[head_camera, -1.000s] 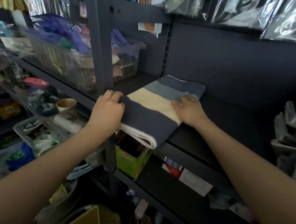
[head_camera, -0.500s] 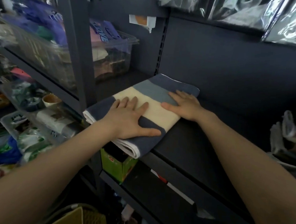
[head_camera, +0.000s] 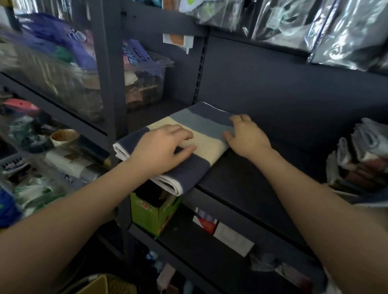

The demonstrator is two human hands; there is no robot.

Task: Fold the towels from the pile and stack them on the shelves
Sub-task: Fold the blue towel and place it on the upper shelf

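The left hand [head_camera: 163, 148] is laid palm down on the near half of a folded striped towel [head_camera: 203, 127], its fingers relaxed and slightly spread over the cream stripe, nothing being gripped. The right hand [head_camera: 246, 136] is set against the towel's right edge, fingers reaching onto the grey-blue stripe and the thumb at the fold; whether the edge is pinched or only touched cannot be told.

The towel is banded in dark blue, cream, grey-blue and dark blue again, with white folded layers seen at its near end. It is lying on a dark shelf [head_camera: 244, 173], at the left end of that board, just beside the upright post [head_camera: 102, 71], and its near corner is hung slightly over the front lip.

To the right on the same shelf, well apart from the towel, a stack of folded cloths [head_camera: 367, 156] is seen. Behind the post, to the left and farther back, a clear plastic bin [head_camera: 144, 81] filled with packets is placed. Under the towel's overhanging corner, on the shelf below, a green carton [head_camera: 151, 215] is stood, and white and red labels [head_camera: 224, 230] are fixed to the shelf edge to its right. Shiny plastic bags [head_camera: 334, 28] are hung along the top. On the left rack, baskets and a small bowl [head_camera: 64, 135] are seen, blurred.
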